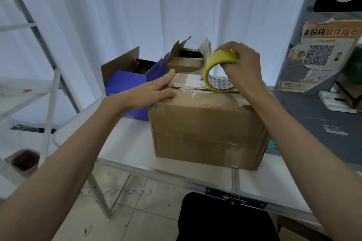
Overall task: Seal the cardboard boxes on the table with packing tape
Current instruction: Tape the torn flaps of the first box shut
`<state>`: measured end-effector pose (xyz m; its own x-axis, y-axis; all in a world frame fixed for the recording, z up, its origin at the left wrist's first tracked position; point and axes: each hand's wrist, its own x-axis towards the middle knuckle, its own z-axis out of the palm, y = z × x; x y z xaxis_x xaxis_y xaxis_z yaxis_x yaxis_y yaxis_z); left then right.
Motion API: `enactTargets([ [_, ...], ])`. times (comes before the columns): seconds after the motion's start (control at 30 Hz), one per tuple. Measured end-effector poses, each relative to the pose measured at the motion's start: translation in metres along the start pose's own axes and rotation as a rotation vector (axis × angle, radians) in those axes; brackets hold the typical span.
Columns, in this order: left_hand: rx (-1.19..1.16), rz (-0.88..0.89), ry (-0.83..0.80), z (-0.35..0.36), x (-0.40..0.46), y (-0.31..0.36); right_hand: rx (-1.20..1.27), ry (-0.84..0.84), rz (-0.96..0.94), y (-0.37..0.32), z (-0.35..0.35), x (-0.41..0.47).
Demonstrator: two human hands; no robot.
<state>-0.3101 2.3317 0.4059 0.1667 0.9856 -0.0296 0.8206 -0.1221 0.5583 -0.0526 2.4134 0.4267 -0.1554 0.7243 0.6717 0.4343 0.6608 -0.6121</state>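
A: What is the right hand (242, 66) doing?

B: It grips the tape roll (220, 70), fingers curled over the top and thumb through the core. The roll stands on edge on the box (205, 123), its lower rim touching the seam between the top flaps toward the right side.

A: And the left hand (151, 92)?

B: Flat, fingers straight and together, pressing down on the left end of the box top, across that same seam.

A: Where does the box sit?

B: On the white table (125, 143), close to its near edge, just left of the joint in the middle of the frame. The flaps are closed, with old tape and a label on top.

A: Anything else on the table?

B: A blue box (125, 88) with flaps open stands just behind to the left, toward the far left corner. A smaller brown box (184, 62), also open, is behind the main one, near the far edge.
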Motion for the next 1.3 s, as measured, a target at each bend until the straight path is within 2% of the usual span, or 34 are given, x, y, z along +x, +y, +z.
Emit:
enactTargets([
  [0.1, 0.093, 0.004, 0.045, -0.004, -0.008, 0.003, 0.003, 0.002, 0.007, 0.002, -0.004, 0.0],
  [0.27, 0.25, -0.026, 0.03, 0.0, -0.013, 0.012, 0.033, 0.057, 0.025, 0.0, -0.002, 0.0],
  [0.5, 0.38, -0.016, 0.025, 0.001, -0.017, 0.014, 0.031, 0.034, -0.03, -0.008, -0.001, 0.009],
  [0.93, 0.387, 0.024, 0.075, 0.008, -0.018, 0.016, -0.119, -0.14, -0.053, -0.018, -0.005, 0.03],
  [1.13, 0.264, -0.077, 0.115, 0.012, -0.017, 0.015, 0.003, -0.047, -0.071, -0.025, -0.01, 0.033],
  [1.3, 0.27, -0.062, 0.129, 0.013, -0.02, 0.017, -0.017, -0.056, -0.095, -0.018, -0.007, 0.026],
])
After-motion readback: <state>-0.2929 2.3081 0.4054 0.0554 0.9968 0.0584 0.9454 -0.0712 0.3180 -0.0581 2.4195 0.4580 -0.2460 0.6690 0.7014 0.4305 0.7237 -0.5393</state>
